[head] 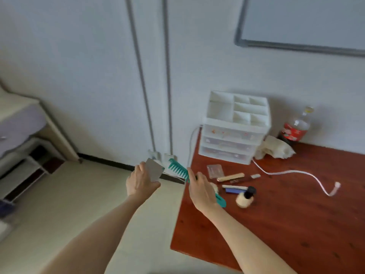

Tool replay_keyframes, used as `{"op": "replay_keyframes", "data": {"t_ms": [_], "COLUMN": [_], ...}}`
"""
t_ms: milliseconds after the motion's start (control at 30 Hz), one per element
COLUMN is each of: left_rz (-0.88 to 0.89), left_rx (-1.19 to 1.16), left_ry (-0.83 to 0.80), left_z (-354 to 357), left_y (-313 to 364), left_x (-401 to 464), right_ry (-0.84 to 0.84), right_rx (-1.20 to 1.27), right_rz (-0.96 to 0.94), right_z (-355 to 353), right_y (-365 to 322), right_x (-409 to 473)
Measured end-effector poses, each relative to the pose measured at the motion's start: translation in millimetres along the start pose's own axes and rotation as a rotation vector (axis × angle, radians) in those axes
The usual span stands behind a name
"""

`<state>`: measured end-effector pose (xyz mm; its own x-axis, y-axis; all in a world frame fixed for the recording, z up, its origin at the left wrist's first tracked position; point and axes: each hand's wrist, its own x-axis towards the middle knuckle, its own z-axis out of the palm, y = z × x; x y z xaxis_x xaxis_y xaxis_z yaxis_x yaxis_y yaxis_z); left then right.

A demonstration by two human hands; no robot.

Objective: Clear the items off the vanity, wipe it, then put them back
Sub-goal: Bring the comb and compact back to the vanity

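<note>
The one camera is sitting on my head, looking forward and down over my forearms toward the desk (pixel 276 214). It is facing the wall behind the desk, with the desk's left edge near the middle of view and floor spreading left of the desk. My hands are showing close.

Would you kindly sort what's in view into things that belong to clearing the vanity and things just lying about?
Job: comb in right hand; card in left hand; organizer; bottle; cloth; cable; vanity.

Lying about: whiteboard; bed.
</note>
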<state>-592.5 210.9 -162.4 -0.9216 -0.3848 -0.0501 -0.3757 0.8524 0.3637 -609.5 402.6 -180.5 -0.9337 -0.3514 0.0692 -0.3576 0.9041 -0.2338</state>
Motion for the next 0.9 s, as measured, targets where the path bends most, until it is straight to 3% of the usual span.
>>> {"op": "replay_keyframes", "data": {"t_ms": [200, 467, 900], "left_rz": [-0.287, -0.624, -0.989], "left_rx": [-0.069, -0.126, -0.082], "left_ry": [0.090, 0.225, 0.382], "left_z": [-60, -147, -242], "left_y": [-115, -307, -547], "left_x": [21, 37, 55], "right_ry": [-0.137, -0.143, -0.221], "right_rx": [0.011, -0.008, 0.038], "right_rz": [-0.080, -0.362, -0.784], "right_z": [33, 73, 140], "right_y": [-131, -373, -657], "right_x": [77, 144, 206]}}
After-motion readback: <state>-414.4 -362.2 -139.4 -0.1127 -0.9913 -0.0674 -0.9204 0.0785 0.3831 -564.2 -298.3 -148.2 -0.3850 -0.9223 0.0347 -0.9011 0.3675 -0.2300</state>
